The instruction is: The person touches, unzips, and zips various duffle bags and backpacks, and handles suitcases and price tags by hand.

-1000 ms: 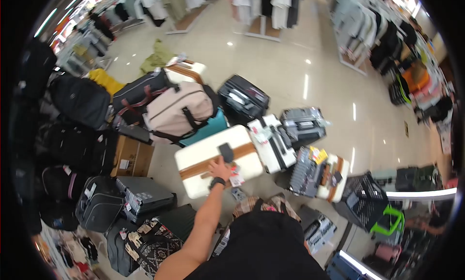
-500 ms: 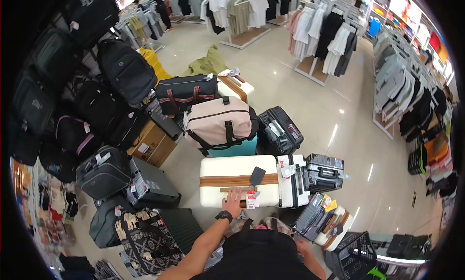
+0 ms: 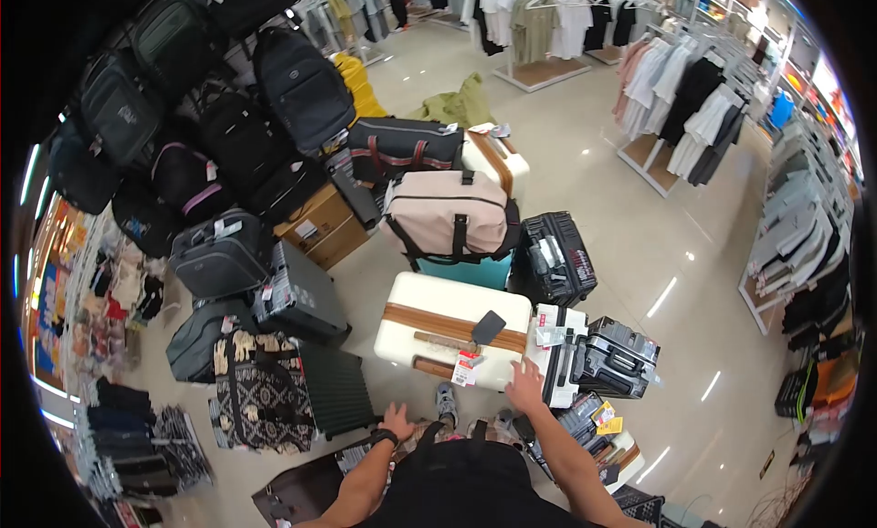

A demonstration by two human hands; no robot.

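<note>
A large cream suitcase [image 3: 411, 332] with brown straps lies before me. It carries a dark luggage tag [image 3: 489, 326] and a red-and-white price tag [image 3: 465, 368]. My right hand [image 3: 524, 385] is at its near right corner, fingers apart, seemingly touching the edge. Beside that hand stands a white suitcase [image 3: 555, 364] with black trim. My left hand [image 3: 396, 421], with a dark watch on the wrist, is off the cream suitcase. Its fingers are apart and nothing shows in them. Closest to it is a dark green ribbed suitcase [image 3: 336, 388].
A pink duffel bag [image 3: 448, 208] rests on a turquoise suitcase [image 3: 466, 272] beyond. Black suitcases [image 3: 617, 354] stand on the right. A patterned bag [image 3: 262, 391] and a grey suitcase [image 3: 306, 295] are at left. Backpacks [image 3: 301, 89] hang behind them; clothes racks [image 3: 676, 117] stand farther off.
My left hand has left the cream suitcase's handle and moved left and down. My right hand has come up to its near right corner. The suitcase has turned slightly; the view has shifted.
</note>
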